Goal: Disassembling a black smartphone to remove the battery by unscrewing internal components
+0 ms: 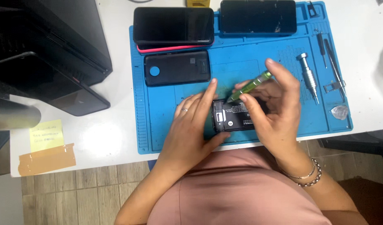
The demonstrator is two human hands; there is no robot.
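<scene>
Opened smartphone (235,116), back cover removed, lying flat and lengthwise on the blue repair mat (158,125) near its front edge; black battery with white print exposed. Green precision screwdriver (249,86), tilted, tip down on the phone's upper edge, handle rising toward the mat's right side.

Bright, even light from above, white tabletop (112,137) overexposed with glare at 8 o'clock, soft short shadows under the hands, slight overall softness, blurred grey object (12,118) at 9 o'clock
</scene>
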